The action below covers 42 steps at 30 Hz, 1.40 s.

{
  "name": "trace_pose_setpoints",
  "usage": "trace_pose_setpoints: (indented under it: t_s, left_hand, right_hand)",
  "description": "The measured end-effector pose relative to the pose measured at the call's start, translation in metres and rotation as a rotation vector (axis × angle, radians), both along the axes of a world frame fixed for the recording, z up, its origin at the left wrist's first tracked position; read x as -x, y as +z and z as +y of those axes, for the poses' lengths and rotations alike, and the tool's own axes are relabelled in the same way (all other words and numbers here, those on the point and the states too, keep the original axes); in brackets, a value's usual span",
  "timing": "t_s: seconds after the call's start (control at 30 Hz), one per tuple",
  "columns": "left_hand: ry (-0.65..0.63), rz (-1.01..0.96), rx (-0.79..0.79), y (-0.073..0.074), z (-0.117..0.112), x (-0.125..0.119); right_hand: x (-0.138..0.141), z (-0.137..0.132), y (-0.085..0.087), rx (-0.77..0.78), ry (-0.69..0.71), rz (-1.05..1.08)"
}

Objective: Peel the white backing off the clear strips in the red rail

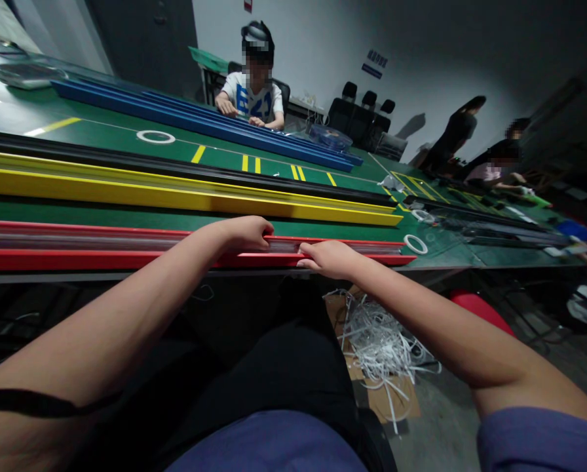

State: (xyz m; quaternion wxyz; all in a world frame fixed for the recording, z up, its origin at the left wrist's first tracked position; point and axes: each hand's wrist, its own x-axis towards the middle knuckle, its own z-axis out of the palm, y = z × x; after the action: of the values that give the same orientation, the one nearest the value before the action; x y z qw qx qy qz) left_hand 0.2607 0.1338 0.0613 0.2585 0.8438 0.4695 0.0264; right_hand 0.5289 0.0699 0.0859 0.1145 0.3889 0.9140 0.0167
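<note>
A long red channel (77, 259) lies along the near edge of the green table (107, 134). Clear strips (126, 241) lie inside it. My left hand (247, 233) rests on top of the channel with its fingers curled down into it. My right hand (329, 257) sits just to the right, fingers bent over the channel's front wall, gripping the edge. What the left fingers hold inside the channel is hidden.
Behind the red channel lie long yellow (175, 193), black (126, 160) and blue (200, 121) channels. White tape rings (415, 244) sit on the table. A person sits across the table; others work at the right. White strip scraps (379, 344) pile on cardboard on the floor.
</note>
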Motion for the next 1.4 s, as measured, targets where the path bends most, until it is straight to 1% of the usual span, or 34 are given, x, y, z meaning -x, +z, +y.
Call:
trace_pose_setpoints:
  t_s: [0.1,0.23,0.37,0.53,0.67,0.8,1.1,1.23,1.4]
  left_hand:
    - [0.009,-0.004,0.003,-0.001,0.000,0.000]
    - [0.016,-0.009,0.016,-0.006,0.005,0.001]
    - [0.025,-0.006,0.022,-0.010,0.009,0.002]
    - [0.032,-0.007,0.021,-0.009,0.007,0.002]
    - [0.053,-0.002,0.022,-0.006,0.004,0.001]
    - [0.061,-0.011,0.035,-0.007,0.005,0.001]
    - [0.046,-0.037,0.033,-0.010,0.009,0.004]
    - [0.038,-0.024,0.041,-0.009,0.009,0.003]
    - [0.024,-0.029,0.021,-0.008,0.010,0.002]
  right_hand:
    - [-0.021,0.003,0.000,0.019,-0.017,-0.007]
    - [-0.052,0.005,-0.001,0.071,-0.061,0.026]
    - [-0.079,0.006,-0.003,0.091,-0.099,0.049]
    - [-0.106,0.006,-0.002,0.099,-0.161,0.044]
    - [-0.134,0.008,-0.001,0.096,-0.209,0.024]
    - [-0.161,0.008,0.002,0.076,-0.283,-0.024]
    - [-0.208,0.006,0.004,0.014,-0.431,-0.093]
    - [-0.228,0.006,0.001,-0.029,-0.515,-0.080]
    - [-0.253,0.007,-0.007,-0.093,-0.623,-0.037]
